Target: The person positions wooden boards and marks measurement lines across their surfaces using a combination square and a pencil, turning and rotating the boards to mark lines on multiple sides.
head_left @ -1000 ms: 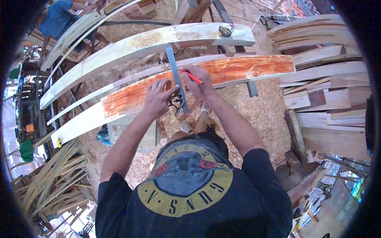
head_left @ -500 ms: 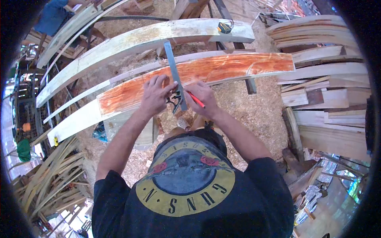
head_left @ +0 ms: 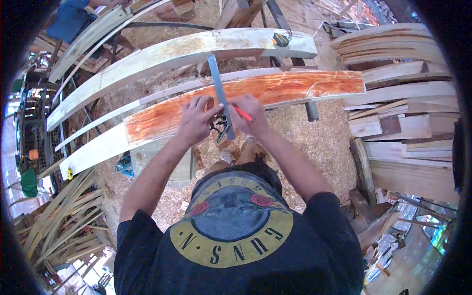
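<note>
Wood shavings [head_left: 314, 152] cover the floor. The right hand [head_left: 250, 117] pinches a red pencil [head_left: 242, 113] beside the metal square [head_left: 220, 91], which the left hand [head_left: 196, 120] presses across the orange-stained board [head_left: 157, 119], fingers spread.

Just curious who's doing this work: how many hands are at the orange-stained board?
2. The left hand touches the metal square laid across the board; the right hand, just right of it, holds a red marking tool. No others show there.
</note>
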Available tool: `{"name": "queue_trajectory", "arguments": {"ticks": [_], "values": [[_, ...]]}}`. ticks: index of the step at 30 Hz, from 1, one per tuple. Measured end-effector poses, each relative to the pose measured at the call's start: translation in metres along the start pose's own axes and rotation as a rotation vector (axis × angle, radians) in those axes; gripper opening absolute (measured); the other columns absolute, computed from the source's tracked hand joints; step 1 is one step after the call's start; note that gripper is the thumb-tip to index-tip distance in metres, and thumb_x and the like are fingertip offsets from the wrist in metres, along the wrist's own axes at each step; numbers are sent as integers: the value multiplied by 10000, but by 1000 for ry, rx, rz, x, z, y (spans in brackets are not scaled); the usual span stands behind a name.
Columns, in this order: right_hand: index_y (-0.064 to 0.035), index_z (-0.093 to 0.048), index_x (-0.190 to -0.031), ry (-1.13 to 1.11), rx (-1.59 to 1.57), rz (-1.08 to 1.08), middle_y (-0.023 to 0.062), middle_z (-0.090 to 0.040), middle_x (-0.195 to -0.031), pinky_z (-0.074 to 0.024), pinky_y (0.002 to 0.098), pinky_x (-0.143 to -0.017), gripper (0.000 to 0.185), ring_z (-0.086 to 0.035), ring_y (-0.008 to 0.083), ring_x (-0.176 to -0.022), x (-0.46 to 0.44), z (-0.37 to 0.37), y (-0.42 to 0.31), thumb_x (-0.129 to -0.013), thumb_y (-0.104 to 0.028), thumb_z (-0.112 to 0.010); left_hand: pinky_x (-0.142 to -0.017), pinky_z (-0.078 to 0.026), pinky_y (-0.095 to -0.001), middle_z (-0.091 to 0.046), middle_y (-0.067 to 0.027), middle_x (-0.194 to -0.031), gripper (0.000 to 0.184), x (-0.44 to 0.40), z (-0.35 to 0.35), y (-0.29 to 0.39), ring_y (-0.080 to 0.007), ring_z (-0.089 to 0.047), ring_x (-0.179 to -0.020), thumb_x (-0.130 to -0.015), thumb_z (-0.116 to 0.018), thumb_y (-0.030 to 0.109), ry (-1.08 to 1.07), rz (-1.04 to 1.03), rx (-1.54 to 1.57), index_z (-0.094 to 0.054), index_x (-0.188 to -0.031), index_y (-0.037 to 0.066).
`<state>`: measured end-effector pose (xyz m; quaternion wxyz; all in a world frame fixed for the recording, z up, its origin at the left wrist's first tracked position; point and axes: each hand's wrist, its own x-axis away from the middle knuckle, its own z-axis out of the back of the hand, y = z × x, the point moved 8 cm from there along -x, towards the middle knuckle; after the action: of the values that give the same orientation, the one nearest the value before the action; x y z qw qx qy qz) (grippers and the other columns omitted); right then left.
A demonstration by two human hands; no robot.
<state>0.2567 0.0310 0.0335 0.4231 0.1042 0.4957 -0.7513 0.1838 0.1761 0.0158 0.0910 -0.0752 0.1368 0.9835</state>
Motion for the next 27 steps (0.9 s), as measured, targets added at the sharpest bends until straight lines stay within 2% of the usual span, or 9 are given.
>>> {"name": "queue_trajectory", "arguments": {"ticks": [2, 5, 8, 11, 14, 17, 20, 23, 27], "values": [[-50, -665, -847, 50, -38, -23, 145, -664, -781, -487, 433, -658, 59, -618, 356, -704, -32, -10, 19, -826, -90, -703, -979, -380, -488, -524, -88, -1301, 433, 0, 2, 1, -304, -468, -1254, -838, -709, 220, -7, 18, 3, -684, -1268, 266], [-55, -664, -826, 6, -18, -57, 147, -665, -778, -502, 450, -648, 59, -624, 363, -716, -41, -14, 26, -813, -91, -710, -983, -380, -485, -524, -91, -1299, 446, -3, 5, 3, -306, -470, -1251, -827, -708, 197, -78, 31, 27, -684, -1267, 264], [-62, -669, -828, -126, -1, -85, 146, -669, -779, -515, 474, -665, 49, -631, 368, -722, -5, -8, 12, -819, -99, -701, -985, -379, -477, -522, -87, -1293, 462, -1, 5, 2, -307, -471, -1247, -820, -702, 179, -2, 0, -7, -679, -1273, 266], [-43, -696, -870, -116, 27, -54, 152, -677, -803, -508, 439, -669, 71, -647, 345, -742, -6, -10, 14, -863, -112, -677, -1001, -376, -494, -495, -76, -1340, 527, 1, -2, -2, -319, -450, -1286, -808, -746, 187, -31, 13, -3, -648, -1314, 299], [-64, -659, -813, 0, -6, -61, 153, -661, -749, -519, 479, -653, 53, -636, 374, -713, -48, -15, 29, -826, -106, -688, -978, -379, -479, -526, -82, -1280, 462, 0, 3, 2, -300, -476, -1236, -817, -697, 173, 9, -11, -14, -683, -1271, 260], [-59, -652, -817, -35, -6, -50, 166, -650, -732, -516, 487, -646, 48, -637, 379, -707, -46, -17, 26, -824, -98, -679, -972, -382, -478, -524, -88, -1269, 471, -2, 4, 2, -298, -481, -1220, -811, -700, 174, -30, 12, 10, -682, -1275, 254], [-57, -652, -814, -217, -16, -132, 175, -644, -724, -513, 489, -647, 76, -643, 383, -706, -16, -9, 12, -832, -127, -674, -965, -384, -472, -523, -87, -1267, 476, -1, 8, 4, -296, -484, -1209, -815, -708, 186, 5, -10, -20, -675, -1284, 254], [-49, -658, -842, -250, 102, -225, 166, -683, -830, -531, 454, -688, 102, -671, 361, -783, -26, -22, 31, -853, -149, -677, -998, -384, -501, -498, -76, -1346, 552, 1, -4, -4, -322, -461, -1277, -798, -757, 179, -66, 31, 0, -644, -1324, 300], [-52, -658, -846, -163, 92, -156, 167, -677, -806, -531, 450, -680, 122, -670, 360, -767, -54, -30, 45, -867, -172, -669, -997, -383, -509, -498, -79, -1351, 558, 1, -2, -2, -323, -458, -1285, -799, -759, 182, -69, 36, 6, -640, -1330, 308]]}}
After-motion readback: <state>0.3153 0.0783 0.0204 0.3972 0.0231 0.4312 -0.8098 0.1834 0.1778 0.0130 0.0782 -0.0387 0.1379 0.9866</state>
